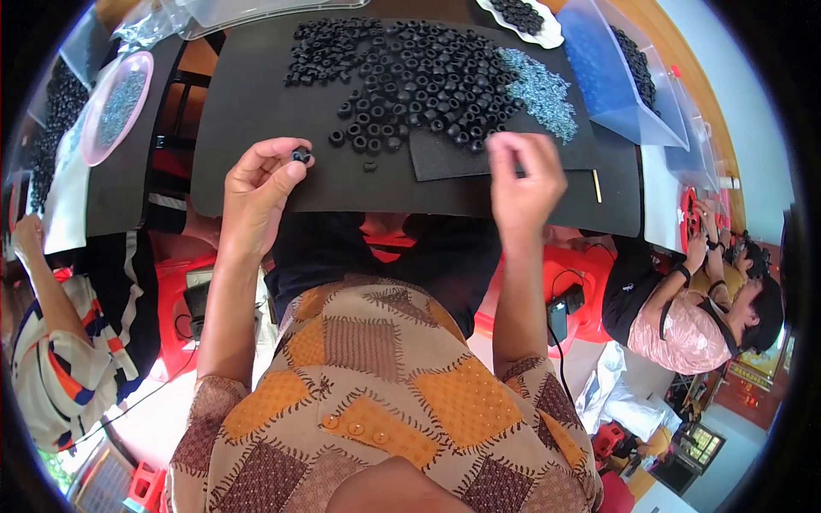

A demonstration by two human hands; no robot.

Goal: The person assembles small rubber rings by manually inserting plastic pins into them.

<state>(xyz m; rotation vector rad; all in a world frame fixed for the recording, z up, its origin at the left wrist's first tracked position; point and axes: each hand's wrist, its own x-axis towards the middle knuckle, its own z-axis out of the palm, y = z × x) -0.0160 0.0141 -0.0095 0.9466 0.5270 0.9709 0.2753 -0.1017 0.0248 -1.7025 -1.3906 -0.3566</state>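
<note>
Between the thumb and fingertips of my left hand (261,188) is a small black hollow cap (301,155), its opening partly showing. My right hand (528,184) is raised over the front right of the table, its thumb and forefinger pinched and slightly blurred; whatever they hold, if anything, I cannot make out. Beyond both hands spreads a heap of round black caps (436,77). Smaller black pieces (329,51) lie at its left. Tiny clear bluish pieces (540,94) are piled to its right. One loose black piece (369,167) sits apart, nearer to me.
A dark flat pad (445,162) lies before the heap, with a thin yellow stick (597,186) to its right. A clear bin (624,73) and a white dish (547,32) stand at the back right. People sit at neighbouring tables, a pink tray (144,107) on the left one.
</note>
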